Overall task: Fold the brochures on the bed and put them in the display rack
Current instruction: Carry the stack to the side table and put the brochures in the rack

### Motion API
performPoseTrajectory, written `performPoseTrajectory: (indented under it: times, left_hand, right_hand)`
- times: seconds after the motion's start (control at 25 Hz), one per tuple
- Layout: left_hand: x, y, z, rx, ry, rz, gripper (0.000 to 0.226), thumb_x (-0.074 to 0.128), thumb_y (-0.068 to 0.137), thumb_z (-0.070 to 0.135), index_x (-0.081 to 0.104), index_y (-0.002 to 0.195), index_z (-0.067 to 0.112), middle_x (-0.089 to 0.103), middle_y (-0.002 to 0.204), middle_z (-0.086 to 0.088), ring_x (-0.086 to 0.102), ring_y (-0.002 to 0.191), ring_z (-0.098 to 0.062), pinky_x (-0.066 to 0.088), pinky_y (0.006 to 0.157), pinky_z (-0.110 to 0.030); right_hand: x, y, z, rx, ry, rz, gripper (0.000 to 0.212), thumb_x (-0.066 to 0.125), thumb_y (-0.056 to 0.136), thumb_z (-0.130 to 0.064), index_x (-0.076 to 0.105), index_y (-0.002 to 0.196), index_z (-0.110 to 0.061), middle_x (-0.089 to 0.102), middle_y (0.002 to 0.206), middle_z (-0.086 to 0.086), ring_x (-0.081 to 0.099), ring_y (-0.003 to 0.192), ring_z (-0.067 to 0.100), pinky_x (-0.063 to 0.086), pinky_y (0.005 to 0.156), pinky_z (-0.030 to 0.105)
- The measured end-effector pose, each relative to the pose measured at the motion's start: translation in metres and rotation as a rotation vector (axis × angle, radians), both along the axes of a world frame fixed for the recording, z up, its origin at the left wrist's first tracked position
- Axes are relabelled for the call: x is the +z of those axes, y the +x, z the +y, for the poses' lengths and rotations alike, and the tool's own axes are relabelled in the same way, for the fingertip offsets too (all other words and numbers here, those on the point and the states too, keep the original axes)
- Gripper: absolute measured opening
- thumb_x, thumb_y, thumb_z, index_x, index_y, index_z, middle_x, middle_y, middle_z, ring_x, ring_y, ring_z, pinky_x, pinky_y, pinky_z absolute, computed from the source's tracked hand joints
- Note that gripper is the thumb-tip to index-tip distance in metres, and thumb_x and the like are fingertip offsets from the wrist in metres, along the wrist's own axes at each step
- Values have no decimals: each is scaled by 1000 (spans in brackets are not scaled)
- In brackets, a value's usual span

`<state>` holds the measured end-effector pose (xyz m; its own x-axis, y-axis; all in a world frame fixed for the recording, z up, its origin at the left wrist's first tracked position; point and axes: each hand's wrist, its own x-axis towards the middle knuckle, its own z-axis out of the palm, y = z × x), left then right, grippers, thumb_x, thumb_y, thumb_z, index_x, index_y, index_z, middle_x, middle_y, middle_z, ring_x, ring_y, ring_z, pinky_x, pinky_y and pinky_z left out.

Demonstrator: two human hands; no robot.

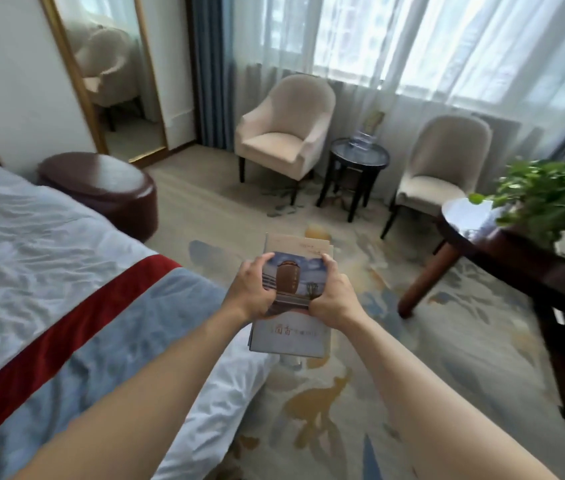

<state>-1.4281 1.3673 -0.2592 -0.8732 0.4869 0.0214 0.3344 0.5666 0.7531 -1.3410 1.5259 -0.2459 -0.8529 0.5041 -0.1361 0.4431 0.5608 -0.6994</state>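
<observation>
At the far left a bed with rumpled white linen carries a runner of grey-blue cloth edged with a red band across its foot. Behind it a dark brown leather ottoman stands by the wall, below a tall gold-framed mirror that reflects a pale armchair.

In the middle, above the patterned carpet just off the bed's corner, both bare hands hold a stack of brochures. The left hand curls its fingers closed around the stack's left edge, thumb on top; the right hand grips the right edge the same way. The top cover pictures a brown tower against blue sky. Below it a pale cover bears red and grey Chinese characters, too blurred to read surely. Faint writing on the far sheet cannot be made out.

Further back, a cream armchair stands before sheer curtains. Just right of it a small round dark side table holds a clear acrylic display rack, well apart from the brochures. A second cream chair follows. At the far right a dark wooden table carries a leafy green potted plant.
</observation>
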Motion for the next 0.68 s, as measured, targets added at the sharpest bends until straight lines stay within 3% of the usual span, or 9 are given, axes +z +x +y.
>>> performPoseTrajectory:
  times: [0.12,0.36,0.68]
  left_hand:
    - [-2,-40,61,-92,5,-6,74,66,80,10,41,149,18,49,129,-17,54,116,-31,38,93,-21]
    - [8,-111,175,-235,-21,31,72,62,82,7,39,149,20,48,129,-12,54,113,-27,50,97,-35]
    - [-4,-197,315,-310,-27,31,72,63,82,7,38,149,21,47,125,-8,50,104,-17,46,89,-23]
  right_hand:
    - [0,-26,52,-98,3,-9,102,75,77,-14,15,157,-32,47,136,12,53,121,30,49,97,36]
    - [5,-72,145,-276,-82,15,108,80,75,-13,13,157,-35,44,135,8,54,120,27,55,92,38]
    - [-6,-148,276,-329,-84,-6,112,81,71,-12,13,157,-36,44,133,10,52,122,28,52,99,42]
